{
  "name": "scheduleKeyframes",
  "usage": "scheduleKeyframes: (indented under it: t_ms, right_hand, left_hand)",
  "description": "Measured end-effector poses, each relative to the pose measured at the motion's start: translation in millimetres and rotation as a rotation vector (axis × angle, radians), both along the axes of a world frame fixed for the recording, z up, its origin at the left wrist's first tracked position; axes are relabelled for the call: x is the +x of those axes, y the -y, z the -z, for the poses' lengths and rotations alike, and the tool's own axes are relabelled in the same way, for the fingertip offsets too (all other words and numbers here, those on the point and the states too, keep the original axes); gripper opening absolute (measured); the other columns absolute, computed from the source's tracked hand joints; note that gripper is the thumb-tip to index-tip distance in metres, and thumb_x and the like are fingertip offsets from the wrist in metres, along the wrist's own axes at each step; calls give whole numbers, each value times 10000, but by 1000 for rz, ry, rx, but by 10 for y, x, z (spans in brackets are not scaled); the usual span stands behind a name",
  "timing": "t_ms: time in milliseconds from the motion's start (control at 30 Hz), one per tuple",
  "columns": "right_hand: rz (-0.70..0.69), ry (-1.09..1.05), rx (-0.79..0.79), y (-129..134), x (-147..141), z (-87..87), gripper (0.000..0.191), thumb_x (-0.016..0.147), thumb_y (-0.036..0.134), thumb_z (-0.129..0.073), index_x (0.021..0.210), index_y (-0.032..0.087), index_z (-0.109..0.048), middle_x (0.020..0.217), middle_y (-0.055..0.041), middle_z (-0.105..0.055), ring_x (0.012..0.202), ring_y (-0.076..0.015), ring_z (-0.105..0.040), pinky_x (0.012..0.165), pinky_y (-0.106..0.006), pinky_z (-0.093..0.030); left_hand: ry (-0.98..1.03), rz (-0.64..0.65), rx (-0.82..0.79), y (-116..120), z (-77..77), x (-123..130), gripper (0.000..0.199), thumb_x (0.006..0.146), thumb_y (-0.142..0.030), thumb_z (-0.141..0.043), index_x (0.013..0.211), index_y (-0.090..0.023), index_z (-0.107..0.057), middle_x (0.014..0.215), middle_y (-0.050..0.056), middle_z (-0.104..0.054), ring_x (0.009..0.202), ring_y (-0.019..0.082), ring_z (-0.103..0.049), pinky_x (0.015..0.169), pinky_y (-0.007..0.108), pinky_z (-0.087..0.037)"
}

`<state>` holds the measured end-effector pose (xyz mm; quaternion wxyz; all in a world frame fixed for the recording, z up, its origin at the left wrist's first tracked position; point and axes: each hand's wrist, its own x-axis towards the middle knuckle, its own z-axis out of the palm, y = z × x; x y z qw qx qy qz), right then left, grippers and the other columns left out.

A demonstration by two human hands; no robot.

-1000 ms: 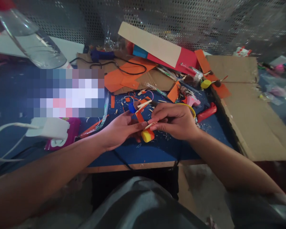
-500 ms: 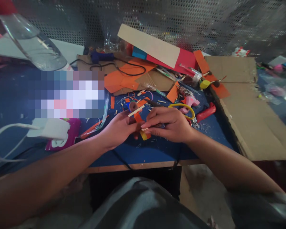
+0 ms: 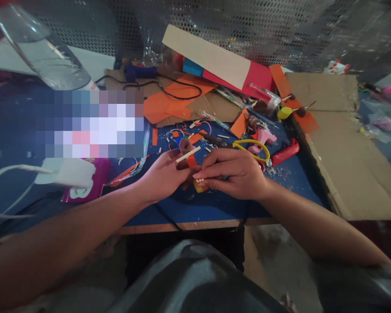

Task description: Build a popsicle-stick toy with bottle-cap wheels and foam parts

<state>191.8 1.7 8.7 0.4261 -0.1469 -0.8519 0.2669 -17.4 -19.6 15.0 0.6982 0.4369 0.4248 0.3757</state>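
My left hand is closed around a craft piece with an orange strip and a yellow part showing below. A pale wooden stick lies across its fingers. My right hand pinches several small pale stick-like bits between thumb and fingertips, close against the left fingertips. The fingers hide much of the craft piece. Just beyond the right hand lie scissors with yellow handles.
A red-handled tool and a pink piece lie right of the scissors. Orange paper, a blue corded tool and cardboard surround the work area. On the left are a clear bottle, a white charger and a purple packet.
The view has shifted slightly. My right hand has drawn a little to the right, showing more of the pale bits and of the scissors. My left hand keeps its hold.
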Motion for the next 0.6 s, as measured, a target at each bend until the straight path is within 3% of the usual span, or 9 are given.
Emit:
scheduleKeyframes:
  t_ms: [367, 600]
  right_hand:
    - [18, -11, -6, 29, -2, -45, 103, 945, 202, -853, 1046, 183, -864, 941, -56, -818, 848, -115, -797, 771, -185, -646]
    - [36, -52, -66, 41, -19, -52, 94, 911, 191, -885, 1001, 172, -870, 903, -37, -806, 717, -80, -737, 650, -165, -605]
  left_hand:
    - [-40, 30, 22, 3, 37, -29, 458, 692, -342, -977, 903, -204, -595, 625, -68, -607, 499, 75, -479, 458, 207, -390]
    - [-112, 53, 40, -4, 28, -54, 428, 710, -386, -983, 859, -180, -640, 618, -55, -613, 487, 70, -489, 455, 201, -397]
